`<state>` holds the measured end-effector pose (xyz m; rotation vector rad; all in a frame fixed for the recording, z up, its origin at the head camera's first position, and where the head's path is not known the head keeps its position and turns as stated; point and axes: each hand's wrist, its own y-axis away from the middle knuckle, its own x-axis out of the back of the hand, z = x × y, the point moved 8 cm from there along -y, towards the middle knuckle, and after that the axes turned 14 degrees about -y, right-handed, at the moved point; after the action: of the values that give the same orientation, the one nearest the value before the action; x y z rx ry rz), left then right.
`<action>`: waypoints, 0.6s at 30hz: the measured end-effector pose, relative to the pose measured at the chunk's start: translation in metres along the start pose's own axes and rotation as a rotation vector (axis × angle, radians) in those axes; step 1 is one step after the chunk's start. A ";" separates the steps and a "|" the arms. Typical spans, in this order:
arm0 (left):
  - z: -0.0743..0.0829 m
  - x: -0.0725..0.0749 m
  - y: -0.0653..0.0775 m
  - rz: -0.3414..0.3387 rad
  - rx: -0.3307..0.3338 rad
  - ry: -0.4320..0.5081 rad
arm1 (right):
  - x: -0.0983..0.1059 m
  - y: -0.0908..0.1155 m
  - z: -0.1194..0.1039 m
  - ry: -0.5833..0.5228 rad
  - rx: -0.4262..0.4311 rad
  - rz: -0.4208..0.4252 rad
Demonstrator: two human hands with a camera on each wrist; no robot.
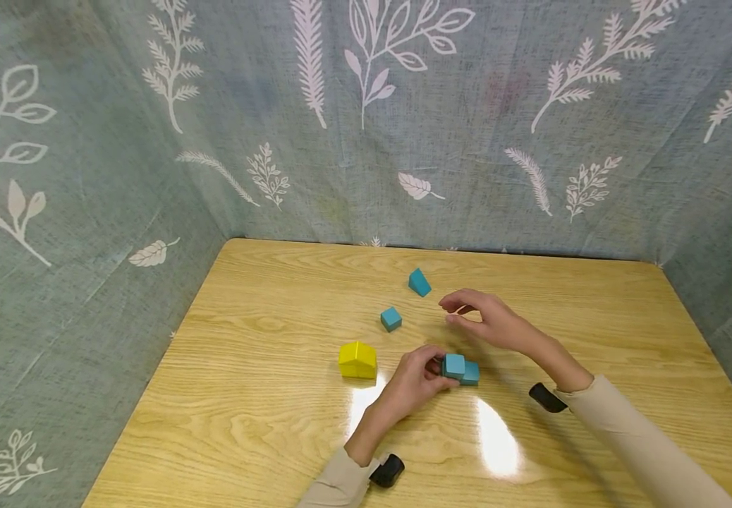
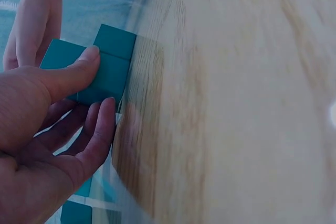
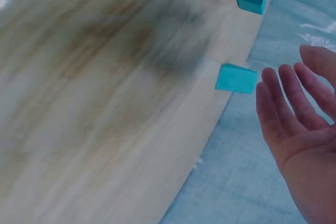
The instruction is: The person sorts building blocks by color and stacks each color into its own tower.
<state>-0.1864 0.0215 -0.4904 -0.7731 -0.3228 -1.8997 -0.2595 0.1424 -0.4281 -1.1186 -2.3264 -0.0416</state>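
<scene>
My left hand [image 1: 413, 381] holds a small stack of blue blocks, its thumb on one side and fingers curled on the other. In the left wrist view, the thumb of this hand [image 2: 31, 103] lies against a lower blue block [image 2: 107, 80]. Another blue block [image 2: 115, 40] sits beside that one on the table, and an upper blue block [image 1: 454, 365] rests on top. My right hand [image 1: 489, 321] hovers above the table beyond the stack, fingers loosely bent and holding nothing. Nearest its fingertips is a blue wedge block [image 1: 419, 283].
A blue cube [image 1: 391, 319] lies between the wedge and a yellow house-shaped block [image 1: 357, 360], which stands left of my left hand. The wooden table [image 1: 264, 423] meets a patterned grey-green cloth [image 1: 340, 176] at its back and sides.
</scene>
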 end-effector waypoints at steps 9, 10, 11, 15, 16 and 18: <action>0.000 0.001 0.001 0.011 -0.008 -0.005 | -0.016 -0.030 0.000 0.027 0.026 -0.104; 0.000 0.000 0.001 0.009 -0.005 -0.003 | -0.019 -0.033 0.001 0.025 0.017 -0.118; -0.001 0.000 0.001 0.005 0.000 -0.002 | -0.021 -0.036 0.002 0.025 0.009 -0.134; 0.000 0.001 0.001 0.000 0.007 -0.001 | -0.031 -0.049 0.004 0.036 -0.011 -0.194; 0.000 0.001 0.001 -0.001 0.010 -0.001 | -0.033 -0.052 0.004 0.036 -0.010 -0.208; 0.000 0.002 0.000 -0.002 0.016 -0.003 | -0.038 -0.058 0.003 0.037 0.005 -0.237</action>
<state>-0.1865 0.0203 -0.4892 -0.7647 -0.3403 -1.8959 -0.2840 0.0783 -0.4376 -0.8270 -2.4121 -0.1439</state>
